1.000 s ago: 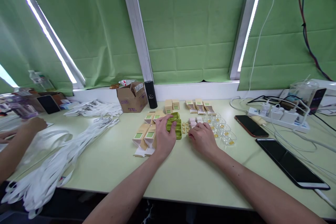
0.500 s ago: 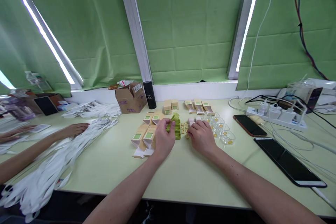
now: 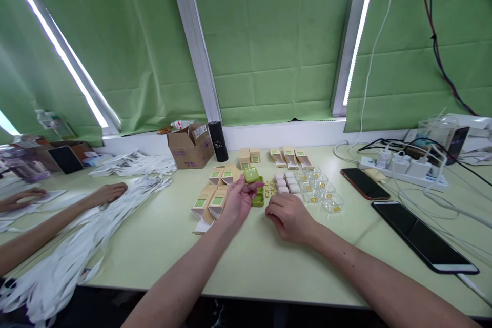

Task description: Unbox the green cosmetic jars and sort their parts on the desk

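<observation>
My left hand point(image 3: 239, 201) is turned partly palm up, its fingers closed on a small green case point(image 3: 251, 175) with rounded corners. Beneath it stand more small green cases point(image 3: 258, 200) in a column. My right hand point(image 3: 291, 216) rests low over the table with curled fingers pressed together; whatever they may hold is hidden. Just beyond that hand are rows of small pinkish-white blocks point(image 3: 282, 183). Tiny yellowish squares point(image 3: 268, 194) lie between the green cases and the blocks. Several clear plastic cups point(image 3: 332, 204) with yellow spots sit to the right.
Kraft paper boxes point(image 3: 202, 201) lie left of my left hand, with others point(image 3: 290, 156) farther back. A carton point(image 3: 191, 147) and a black cylinder point(image 3: 218, 141) stand behind. Phones point(image 3: 421, 236) and a power strip point(image 3: 403, 171) are right. Another person's hand point(image 3: 109, 193) touches white straps point(image 3: 82, 246).
My left hand has rotated, and the green case now shows its flat top. My right hand has pulled back toward me, uncovering the pinkish-white blocks.
</observation>
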Demonstrator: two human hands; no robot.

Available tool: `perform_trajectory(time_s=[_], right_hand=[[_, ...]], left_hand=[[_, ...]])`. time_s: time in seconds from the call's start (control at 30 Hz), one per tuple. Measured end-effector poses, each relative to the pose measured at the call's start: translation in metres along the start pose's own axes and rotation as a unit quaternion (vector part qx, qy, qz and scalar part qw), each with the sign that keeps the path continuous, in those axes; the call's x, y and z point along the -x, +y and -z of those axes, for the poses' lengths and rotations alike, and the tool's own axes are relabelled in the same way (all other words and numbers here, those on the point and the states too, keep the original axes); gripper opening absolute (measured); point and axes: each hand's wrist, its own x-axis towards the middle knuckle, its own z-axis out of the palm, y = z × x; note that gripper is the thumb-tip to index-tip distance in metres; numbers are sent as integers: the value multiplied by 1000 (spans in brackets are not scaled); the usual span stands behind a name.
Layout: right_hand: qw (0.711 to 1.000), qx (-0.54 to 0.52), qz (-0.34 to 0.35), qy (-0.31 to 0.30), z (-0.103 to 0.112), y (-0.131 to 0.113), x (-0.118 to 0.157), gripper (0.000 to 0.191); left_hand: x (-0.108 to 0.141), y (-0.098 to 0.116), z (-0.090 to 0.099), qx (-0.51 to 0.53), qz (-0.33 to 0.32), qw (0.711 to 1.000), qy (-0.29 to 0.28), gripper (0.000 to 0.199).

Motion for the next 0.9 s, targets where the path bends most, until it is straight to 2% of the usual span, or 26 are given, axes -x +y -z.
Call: perform_trajectory(time_s=[0.13,0.27,0.37,0.47,0.57,0.6,0.7,0.83,0.9], right_hand=[[1000,-6,19,-23,-2,-1,2,16],[1000,21,-1,-9,1,4,2,14],[998,57,-35,-2,6,10,0,15],[994,85,-72,-23,10,14,-2,16],[989,98,-79,-73,12,15,-4,16],[988,101,-78,-89,12,14,-4,17],[983,109,-82,-120,12,10,-6,19],[979,116,-83,-149,12,8,-6,16],[975,120,-87,-164,11,9,-6,14]], left_hand=[[-2,1,1,13,1,1000,17,24],[-2,2,3,-16,-16,1000,15,28],[0,6,1,-100,-58,993,13,36],[6,19,-7,-234,-133,963,15,37],[16,38,-17,-386,-224,895,3,26],[20,44,-19,-443,-253,860,-2,23],[32,55,-15,-592,-345,727,-38,24],[44,46,7,-693,-370,598,-160,23],[49,36,19,-721,-366,549,-213,27]])
